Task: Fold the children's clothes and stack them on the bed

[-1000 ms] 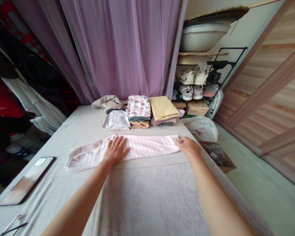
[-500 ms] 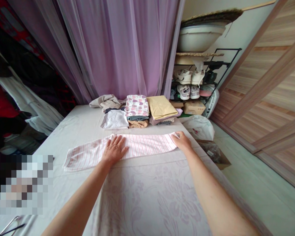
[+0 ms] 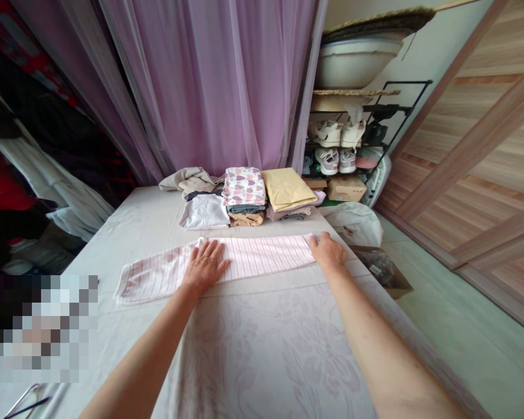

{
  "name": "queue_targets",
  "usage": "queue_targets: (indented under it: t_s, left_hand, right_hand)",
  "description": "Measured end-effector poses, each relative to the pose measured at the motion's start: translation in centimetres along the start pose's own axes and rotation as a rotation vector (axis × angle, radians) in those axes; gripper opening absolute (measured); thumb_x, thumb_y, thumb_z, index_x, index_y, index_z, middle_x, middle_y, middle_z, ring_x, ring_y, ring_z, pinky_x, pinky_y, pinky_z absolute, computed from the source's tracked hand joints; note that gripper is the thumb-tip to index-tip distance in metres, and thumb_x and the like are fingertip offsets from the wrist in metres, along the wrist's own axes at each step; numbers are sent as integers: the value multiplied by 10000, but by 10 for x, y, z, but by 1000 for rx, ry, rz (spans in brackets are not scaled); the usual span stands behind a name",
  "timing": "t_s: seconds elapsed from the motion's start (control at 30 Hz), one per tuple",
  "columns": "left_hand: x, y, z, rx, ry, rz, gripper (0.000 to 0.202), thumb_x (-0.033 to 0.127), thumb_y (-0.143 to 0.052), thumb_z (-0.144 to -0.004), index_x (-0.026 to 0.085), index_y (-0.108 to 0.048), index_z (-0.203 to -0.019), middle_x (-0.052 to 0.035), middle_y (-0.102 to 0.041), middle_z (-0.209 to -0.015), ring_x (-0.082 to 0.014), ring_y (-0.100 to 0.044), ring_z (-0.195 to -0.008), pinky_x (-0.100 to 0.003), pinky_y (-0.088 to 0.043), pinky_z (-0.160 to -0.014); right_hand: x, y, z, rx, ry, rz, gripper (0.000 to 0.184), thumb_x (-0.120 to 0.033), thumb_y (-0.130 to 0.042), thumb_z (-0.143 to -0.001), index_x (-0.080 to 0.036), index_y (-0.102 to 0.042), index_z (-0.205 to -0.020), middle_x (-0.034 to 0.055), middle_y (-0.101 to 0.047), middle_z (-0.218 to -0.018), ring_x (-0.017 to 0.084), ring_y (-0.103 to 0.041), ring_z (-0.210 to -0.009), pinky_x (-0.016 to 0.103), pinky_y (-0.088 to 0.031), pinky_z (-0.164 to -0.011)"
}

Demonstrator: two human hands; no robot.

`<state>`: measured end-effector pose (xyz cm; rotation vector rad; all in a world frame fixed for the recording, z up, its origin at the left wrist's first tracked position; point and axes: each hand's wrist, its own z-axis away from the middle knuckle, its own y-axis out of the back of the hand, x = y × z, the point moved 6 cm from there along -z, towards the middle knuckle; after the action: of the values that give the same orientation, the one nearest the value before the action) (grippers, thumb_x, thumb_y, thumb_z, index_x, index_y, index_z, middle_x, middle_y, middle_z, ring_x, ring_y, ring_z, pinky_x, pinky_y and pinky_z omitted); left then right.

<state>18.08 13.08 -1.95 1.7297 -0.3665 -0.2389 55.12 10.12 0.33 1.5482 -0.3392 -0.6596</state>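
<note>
Pink-and-white striped pants (image 3: 262,256), folded into a long strip, lie flat across the bed. My left hand (image 3: 206,265) rests palm down on the middle of them, its fingers spread. At their right end my right hand (image 3: 329,251) has its fingers curled closed on the edge; the fingertips are partly hidden. Behind the pants stand folded clothes: a heart-print piece (image 3: 244,186) on top of one stack, a yellow piece (image 3: 288,189) on another. A folded white cloth (image 3: 204,210) lies to their left, in front of a crumpled beige garment (image 3: 192,179).
The patterned bed sheet (image 3: 262,355) runs to a right edge above the tiled floor. Beyond that edge are a white plastic bag (image 3: 353,222), an open cardboard box (image 3: 395,285) and a shoe rack (image 3: 404,110). A purple curtain (image 3: 201,87) hangs behind; glasses (image 3: 24,401) lie front left.
My right hand has turned slightly at the end of the pants, its fingers more curled in. The left hand stays flat in place. The view has shifted very slightly.
</note>
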Motion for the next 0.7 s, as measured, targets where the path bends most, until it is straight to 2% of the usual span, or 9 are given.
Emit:
queue_targets:
  t_s: [0.1,0.17,0.23,0.3,0.4,0.53,0.7]
  left_hand:
    - [1,1,0,-6,3,-3,572,529,-407,-950,236,-478,-1436,-111,-430,-1516,-324,-357,-1416,-555,-295,-1134]
    - [1,1,0,-19,2,2,580,532,-402,-950,226,-478,-1436,-112,-427,-1518,-325,-353,-1418,-555,-295,-1135]
    - [2,2,0,-22,1,7,588,534,-398,-951,215,-472,-1440,-114,-421,-1522,-327,-347,-1420,-558,-292,-1136]
    - [2,2,0,-18,2,7,588,531,-397,-951,214,-470,-1441,-116,-419,-1523,-330,-349,-1419,-563,-289,-1135]
    - [2,1,0,-7,4,8,574,526,-402,-951,233,-470,-1440,-113,-427,-1519,-329,-356,-1415,-564,-287,-1134]
    - [1,0,0,-9,0,20,570,531,-412,-946,255,-471,-1440,-107,-426,-1520,-332,-349,-1418,-565,-284,-1134]
    - [2,3,0,-16,6,35,574,537,-414,-944,252,-473,-1440,-106,-434,-1516,-333,-350,-1417,-558,-283,-1135]
  right_hand:
    - [0,6,-1,62,44,-18,486,-451,-384,-938,-128,-572,-1248,187,-697,-1046,300,-657,-969,392,-473,-804]
    - [-4,14,1,188,152,-32,440,-383,-403,-932,-130,-589,-1239,185,-677,-1109,290,-633,-1011,382,-458,-847]
    - [-13,19,6,294,319,-48,402,-307,-395,-927,-136,-618,-1214,176,-655,-1183,281,-599,-1083,378,-434,-920]
    - [-27,13,13,281,529,-53,402,-272,-369,-934,-150,-630,-1215,151,-635,-1258,255,-557,-1172,366,-398,-1003]
    - [-44,-12,23,127,751,18,440,-289,-354,-948,-171,-581,-1306,112,-541,-1419,226,-440,-1333,390,-307,-1118]
    - [-43,-38,21,43,701,142,503,-341,-346,-955,-188,-472,-1417,91,-375,-1553,230,-297,-1438,469,-189,-1179]
    - [-43,-37,24,9,677,198,513,-371,-334,-969,-181,-460,-1429,91,-367,-1558,232,-292,-1440,467,-177,-1183]
